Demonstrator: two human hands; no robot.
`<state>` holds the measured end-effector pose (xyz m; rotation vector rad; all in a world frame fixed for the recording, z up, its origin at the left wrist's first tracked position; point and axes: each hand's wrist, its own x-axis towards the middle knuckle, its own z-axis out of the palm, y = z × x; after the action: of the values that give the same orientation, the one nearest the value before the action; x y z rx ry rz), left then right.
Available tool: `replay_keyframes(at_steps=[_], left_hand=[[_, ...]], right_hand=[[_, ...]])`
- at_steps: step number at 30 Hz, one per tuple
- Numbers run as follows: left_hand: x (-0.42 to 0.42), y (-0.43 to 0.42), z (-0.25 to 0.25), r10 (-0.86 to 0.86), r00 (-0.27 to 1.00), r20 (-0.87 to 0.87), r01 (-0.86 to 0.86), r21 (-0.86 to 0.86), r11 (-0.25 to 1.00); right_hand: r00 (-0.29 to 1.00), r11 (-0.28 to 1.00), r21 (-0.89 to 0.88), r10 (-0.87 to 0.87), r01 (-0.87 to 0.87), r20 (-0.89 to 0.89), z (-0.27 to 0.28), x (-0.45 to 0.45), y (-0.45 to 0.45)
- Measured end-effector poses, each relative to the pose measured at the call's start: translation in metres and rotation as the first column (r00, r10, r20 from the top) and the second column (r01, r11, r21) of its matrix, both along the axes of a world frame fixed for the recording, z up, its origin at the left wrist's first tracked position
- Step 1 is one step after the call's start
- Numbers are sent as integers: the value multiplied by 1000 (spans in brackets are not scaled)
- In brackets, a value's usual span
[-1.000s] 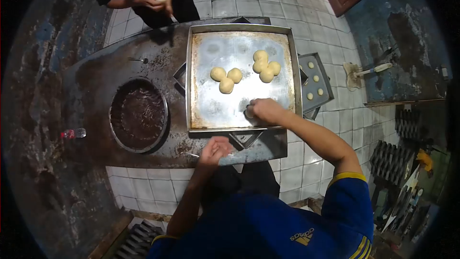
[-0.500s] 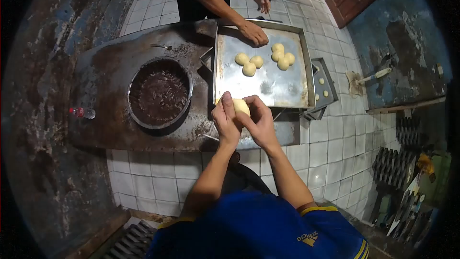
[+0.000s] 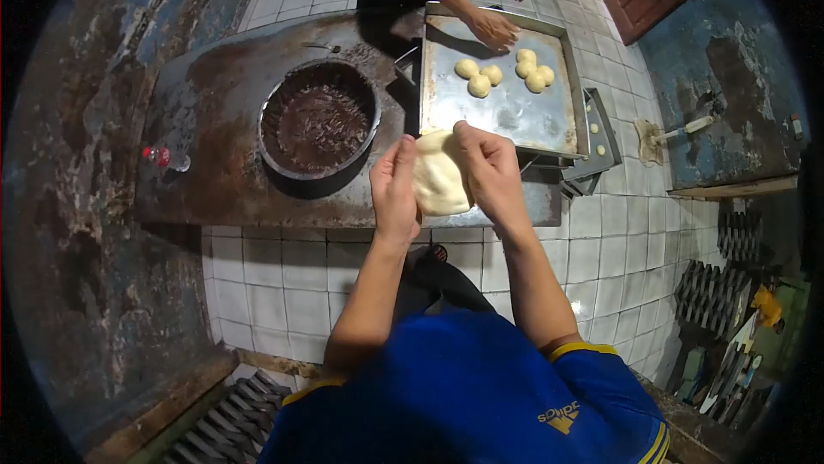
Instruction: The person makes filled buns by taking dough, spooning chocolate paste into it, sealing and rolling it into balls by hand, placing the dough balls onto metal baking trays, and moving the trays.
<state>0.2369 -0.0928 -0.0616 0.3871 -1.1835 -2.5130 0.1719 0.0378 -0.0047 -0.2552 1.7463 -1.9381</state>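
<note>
A pale, flattened piece of dough (image 3: 439, 179) is stretched between my two hands above the table's front edge. My left hand (image 3: 396, 189) pinches its left side, thumb on top. On the opposite side my right hand (image 3: 491, 170) grips the upper right edge between thumb and fingers. Just beyond lies a metal baking tray (image 3: 515, 125) holding two clusters of dough balls (image 3: 479, 79), (image 3: 535, 71). Left of my hands, a round metal pot (image 3: 318, 121) contains a dark brown filling that looks sticky.
Across the table, another person's hand (image 3: 494, 30) hovers over the tray's far side. A red-capped plastic bottle (image 3: 167, 158) lies at the table's left end, and a fork or spoon (image 3: 323, 48) rests behind the pot. More dough pieces sit on a lower tray (image 3: 601, 142) at right.
The dough has gone from a compact lump to a wide, flat sheet, with my hands now further apart. The view has shifted, and the other person's hand has opened out.
</note>
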Motion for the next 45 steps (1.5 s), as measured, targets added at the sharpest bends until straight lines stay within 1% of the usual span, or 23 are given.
replay_keyframes(at_steps=[2,4,6,7,8,11,12,13,14,15,16,17,18,19,22,25,27,29,30,32,36,40,45], left_hand=[[6,-19,-10,52,998,42,-54,45,998],[21,-36,-61,-183,979,-93,176,-72,982],[36,-53,-94,-316,944,-97,300,-146,943],[42,-62,-100,-335,941,-40,326,-147,934],[48,-71,-107,-354,935,15,352,-146,924],[70,-103,-137,-206,978,35,161,-750,642],[71,-113,-137,-200,979,48,169,-746,644],[71,-122,-137,-220,961,169,277,-544,792],[72,-132,-136,-263,924,277,344,-302,889],[83,-133,-139,-129,916,381,159,-49,986],[90,-148,-136,-124,912,392,158,-56,986],[92,-164,-134,-164,920,357,133,110,985],[97,-181,-132,-197,928,317,109,275,955],[106,-200,-129,-200,873,445,32,357,934],[141,-267,-158,-296,839,456,86,427,900],[150,-315,-160,-249,793,556,-18,430,902],[119,-332,-117,-174,754,634,-119,392,912],[121,-359,-133,-232,817,529,-34,444,895],[121,-369,-139,-281,865,417,54,480,876],[104,-382,-118,-260,816,516,49,386,921],[109,-421,-120,-219,879,424,45,383,923],[111,-439,-106,-52,781,622,-149,267,952],[138,-449,-112,28,872,489,-219,338,916]], right_hand=[[984,984,22,175,-174,-21,19,6,-9],[926,927,20,374,-374,-42,27,15,-23],[797,882,400,422,-250,-431,18,19,-42],[806,741,646,489,-182,-334,33,23,-52],[815,739,648,484,-185,-319,21,21,-59],[947,727,646,321,-233,-19,-77,-2,-83],[955,707,669,295,-231,18,-118,-9,-90],[961,686,689,270,-232,56,-163,-11,-94],[900,451,891,410,-57,-150,-228,-3,-91],[857,298,947,512,-120,-53,-247,7,-94],[832,312,949,535,-37,-144,-295,22,-87],[796,330,943,557,49,-236,-339,34,-81],[767,329,943,592,51,-247,-353,39,-80],[739,325,944,624,50,-254,-359,45,-81],[796,522,844,559,-120,-232,-326,53,-92],[823,605,770,531,-202,-201,-266,32,-142],[856,669,712,479,-212,-194,-218,7,-199],[821,832,554,331,-22,-465,-208,-28,-256],[823,810,587,348,-22,-449,-214,-45,-278],[800,756,654,394,-1,-453,-242,-80,-318],[748,707,705,438,56,-499,-288,-142,-384],[695,527,850,600,31,-397,-300,-150,-433],[717,486,872,586,60,-377,-304,-122,-465]])
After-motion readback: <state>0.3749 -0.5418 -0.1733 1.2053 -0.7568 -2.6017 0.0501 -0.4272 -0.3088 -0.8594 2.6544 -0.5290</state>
